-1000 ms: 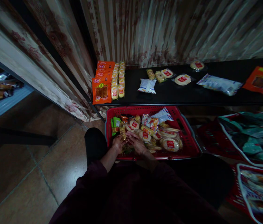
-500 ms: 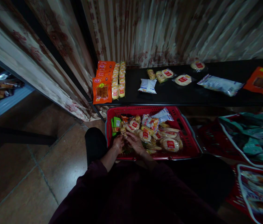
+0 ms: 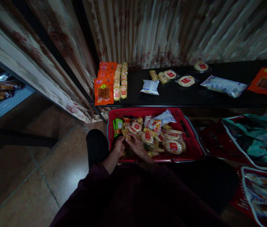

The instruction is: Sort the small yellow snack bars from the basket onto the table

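A red plastic basket [image 3: 195,148] full of wrapped snacks stands in front of me. Over its left part, my left hand [image 3: 119,146] and my right hand [image 3: 136,145] come together around a small yellowish wrapped snack pack [image 3: 126,133]. Both hands' fingers are bent and pinch at it; the fingertips partly hide it. Close by lie round pale biscuits in clear wrap [image 3: 136,126], a green packet [image 3: 117,123], a white-and-orange bag [image 3: 154,125] and, further right, a larger round wrapped biscuit [image 3: 173,147].
Behind the basket runs a black shelf [image 3: 171,99]. Orange snack bags [image 3: 103,91] and rows of small yellow packs [image 3: 123,85] line its left end; a small white bag [image 3: 150,87] lies further along. Baskets with teal packets [image 3: 258,145] stand right. A patterned curtain [image 3: 133,34] hangs behind.
My right hand's fingers have drawn in slightly around the small snack pack, and my left hand has shifted a little. The basket and shelf goods stay as they were.
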Motion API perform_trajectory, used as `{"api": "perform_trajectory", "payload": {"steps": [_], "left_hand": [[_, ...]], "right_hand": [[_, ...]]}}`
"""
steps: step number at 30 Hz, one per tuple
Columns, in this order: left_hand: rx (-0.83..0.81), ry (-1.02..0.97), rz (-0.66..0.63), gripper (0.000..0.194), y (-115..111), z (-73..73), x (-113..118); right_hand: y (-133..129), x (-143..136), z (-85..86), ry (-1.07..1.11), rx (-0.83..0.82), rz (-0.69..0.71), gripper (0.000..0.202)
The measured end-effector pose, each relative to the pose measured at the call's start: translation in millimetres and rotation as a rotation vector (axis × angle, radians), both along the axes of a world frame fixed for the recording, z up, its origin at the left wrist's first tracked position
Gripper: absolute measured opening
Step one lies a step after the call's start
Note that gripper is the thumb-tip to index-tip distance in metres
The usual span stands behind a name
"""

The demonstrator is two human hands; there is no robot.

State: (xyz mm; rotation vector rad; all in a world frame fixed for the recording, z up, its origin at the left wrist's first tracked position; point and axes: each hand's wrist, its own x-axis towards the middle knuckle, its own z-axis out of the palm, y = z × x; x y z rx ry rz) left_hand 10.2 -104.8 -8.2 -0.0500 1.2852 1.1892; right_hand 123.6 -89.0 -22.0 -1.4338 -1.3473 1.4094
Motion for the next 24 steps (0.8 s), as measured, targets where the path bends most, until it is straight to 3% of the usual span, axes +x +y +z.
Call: {"api": "perform_trajectory", "payload": {"steps": [5,15,20,24], "left_hand": [[0.1,0.008,0.022,0.025,-1,0.4,1],[0.099,0.043,-0.091,0.025,-3,2.7,1],[0.123,0.046,-0.088,0.034,-5,0.4,0],[0.143,0.075,-0.123,0.044,-5,2.3,3]], "right_hand": [[1,-2,1.4,-0.076,0.02,-0.037,0.049],[4,4,-8.5,-0.057,0.04,-0.077,0.039],[3,6,-7.1,-0.022,-0.061,-0.081,0.045],[2,6,-7.5,-0.058,-0.011,-0.1,0.044]]}}
